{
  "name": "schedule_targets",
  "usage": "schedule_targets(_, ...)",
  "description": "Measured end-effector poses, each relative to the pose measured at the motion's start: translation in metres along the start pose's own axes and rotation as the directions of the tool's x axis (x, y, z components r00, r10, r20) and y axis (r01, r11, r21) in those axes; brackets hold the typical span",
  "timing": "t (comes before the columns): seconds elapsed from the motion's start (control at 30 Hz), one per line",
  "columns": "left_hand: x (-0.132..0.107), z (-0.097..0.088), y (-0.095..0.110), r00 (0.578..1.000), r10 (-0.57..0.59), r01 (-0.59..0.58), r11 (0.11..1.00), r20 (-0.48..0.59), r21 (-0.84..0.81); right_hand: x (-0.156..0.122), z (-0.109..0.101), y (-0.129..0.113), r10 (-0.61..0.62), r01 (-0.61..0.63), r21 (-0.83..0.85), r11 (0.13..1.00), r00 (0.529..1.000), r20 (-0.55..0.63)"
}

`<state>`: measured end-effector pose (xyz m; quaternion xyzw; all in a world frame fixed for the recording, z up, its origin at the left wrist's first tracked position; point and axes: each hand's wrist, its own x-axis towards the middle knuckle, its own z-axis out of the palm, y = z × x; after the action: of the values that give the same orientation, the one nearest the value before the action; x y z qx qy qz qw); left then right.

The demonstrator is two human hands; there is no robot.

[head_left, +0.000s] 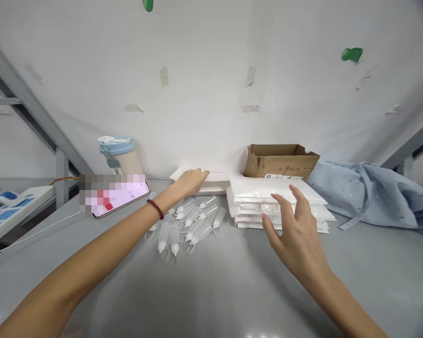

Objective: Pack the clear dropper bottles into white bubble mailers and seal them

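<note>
My left hand (189,182), with a dark red bead bracelet on the wrist, reaches far forward and lies on a flat white stack (215,180) by the wall, fingers stretched out. My right hand (295,230) hovers open with spread fingers just in front of a pile of white bubble-wrap bags (268,195). Between the two hands lie several small clear squeeze bottles (190,223) with white tips, loose on the grey table (211,281).
A brown cardboard box (280,159) stands behind the bags. A blue cloth (370,190) lies at the right. At the left are a phone (120,199), a blue-lidded cup (118,155) and a white power strip (14,206). The white wall is close behind.
</note>
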<state>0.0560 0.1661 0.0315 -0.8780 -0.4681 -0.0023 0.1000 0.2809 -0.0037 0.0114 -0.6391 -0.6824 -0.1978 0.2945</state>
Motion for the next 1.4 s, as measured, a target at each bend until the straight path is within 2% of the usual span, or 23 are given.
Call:
schedule_targets(0.07, 0.0, -0.01, -0.007, 0.996, -0.079, 0.08, 0.996, -0.027, 0.041, -0.002, 0.005, 0.001, -0.029, 0.029, -0.04, 0.999, 0.999, 0.018)
schedule_targets(0.17, -0.008, -0.037, -0.02, 0.975, -0.188, 0.198, 0.977, -0.114, 0.075, -0.006, 0.013, 0.001, -0.063, 0.07, -0.093, 0.993, 0.995, 0.077)
schedule_targets(0.23, -0.024, -0.056, -0.024, 0.948, -0.25, 0.268, 0.961, -0.197, 0.07, -0.008, 0.014, 0.0, -0.067, 0.075, -0.09, 0.993, 0.993, 0.094)
schedule_targets(0.3, -0.051, -0.07, -0.022, 0.919, -0.285, 0.307, 0.951, -0.274, 0.041, -0.008, 0.011, -0.004, -0.072, 0.074, -0.032, 0.997, 0.995, 0.07)
schedule_targets(0.37, -0.085, -0.077, -0.013, 0.912, -0.264, 0.279, 0.96, -0.314, 0.002, -0.008, 0.003, -0.01, -0.092, 0.092, 0.088, 0.992, 0.996, 0.003)
schedule_targets(0.4, -0.104, -0.078, -0.007, 0.922, -0.221, 0.222, 0.974, -0.317, -0.034, -0.009, -0.002, -0.014, -0.112, 0.118, 0.161, 0.98, 0.993, -0.045)
schedule_targets(0.43, -0.122, -0.078, -0.003, 0.929, -0.169, 0.123, 0.98, -0.33, -0.155, -0.009, -0.007, -0.019, -0.138, 0.155, 0.231, 0.96, 0.986, -0.089)
schedule_targets(0.47, -0.139, -0.079, 0.0, 0.944, -0.15, 0.061, 0.955, -0.294, -0.291, -0.011, -0.012, -0.024, -0.171, 0.202, 0.291, 0.935, 0.977, -0.128)
schedule_targets(0.53, -0.165, -0.08, -0.001, 0.977, -0.157, 0.053, 0.836, -0.145, -0.547, -0.015, -0.019, -0.033, -0.233, 0.285, 0.361, 0.888, 0.955, -0.181)
schedule_targets(0.6, -0.177, -0.083, -0.01, 0.997, -0.066, 0.067, 0.668, 0.031, -0.741, -0.02, -0.022, -0.041, -0.284, 0.349, 0.369, 0.862, 0.933, -0.22)
schedule_targets(0.63, -0.178, -0.083, -0.015, 0.991, 0.009, 0.102, 0.588, 0.132, -0.802, -0.023, -0.022, -0.043, -0.307, 0.376, 0.354, 0.857, 0.922, -0.236)
schedule_targets(0.67, -0.176, -0.081, -0.021, 0.967, 0.106, 0.143, 0.522, 0.23, -0.841, -0.026, -0.022, -0.045, -0.332, 0.402, 0.334, 0.853, 0.91, -0.247)
schedule_targets(0.73, -0.166, -0.073, -0.027, 0.872, 0.324, 0.211, 0.426, 0.367, -0.88, -0.029, -0.021, -0.047, -0.398, 0.457, 0.296, 0.839, 0.885, -0.241)
schedule_targets(0.8, -0.155, -0.058, -0.025, 0.777, 0.488, 0.237, 0.359, 0.399, -0.902, -0.03, -0.02, -0.048, -0.523, 0.555, 0.264, 0.789, 0.832, -0.186)
schedule_targets(0.87, -0.147, -0.041, -0.014, 0.753, 0.538, 0.245, 0.304, 0.378, -0.921, -0.03, -0.019, -0.05, -0.662, 0.66, 0.241, 0.712, 0.745, -0.084)
schedule_targets(0.93, -0.147, -0.028, 0.001, 0.78, 0.519, 0.235, 0.272, 0.348, -0.933, -0.028, -0.016, -0.053, -0.728, 0.705, 0.233, 0.669, 0.685, 0.017)
schedule_targets(0.97, -0.149, -0.023, 0.007, 0.8, 0.503, 0.221, 0.261, 0.328, -0.94, -0.028, -0.014, -0.055, -0.733, 0.704, 0.236, 0.669, 0.679, 0.052)
schedule_targets(1.07, -0.159, -0.021, 0.016, 0.845, 0.447, 0.191, 0.26, 0.293, -0.947, -0.028, -0.009, -0.055, -0.706, 0.656, 0.303, 0.691, 0.704, 0.085)
schedule_targets(1.17, -0.166, -0.026, 0.005, 0.874, 0.391, 0.172, 0.303, 0.287, -0.937, -0.031, -0.013, -0.046, -0.653, 0.604, 0.355, 0.714, 0.757, 0.027)
schedule_targets(1.27, -0.166, -0.028, -0.018, 0.919, 0.299, 0.161, 0.309, 0.256, -0.937, -0.033, -0.022, -0.034, -0.615, 0.603, 0.186, 0.775, 0.788, 0.008)
schedule_targets(1.33, -0.164, -0.027, -0.029, 0.936, 0.259, 0.16, 0.296, 0.24, -0.942, -0.032, -0.027, -0.028, -0.637, 0.632, 0.081, 0.771, 0.766, 0.086)
schedule_targets(1.4, -0.163, -0.022, -0.032, 0.935, 0.241, 0.172, 0.332, 0.26, -0.927, -0.03, -0.028, -0.026, -0.655, 0.652, 0.101, 0.751, 0.716, 0.242)
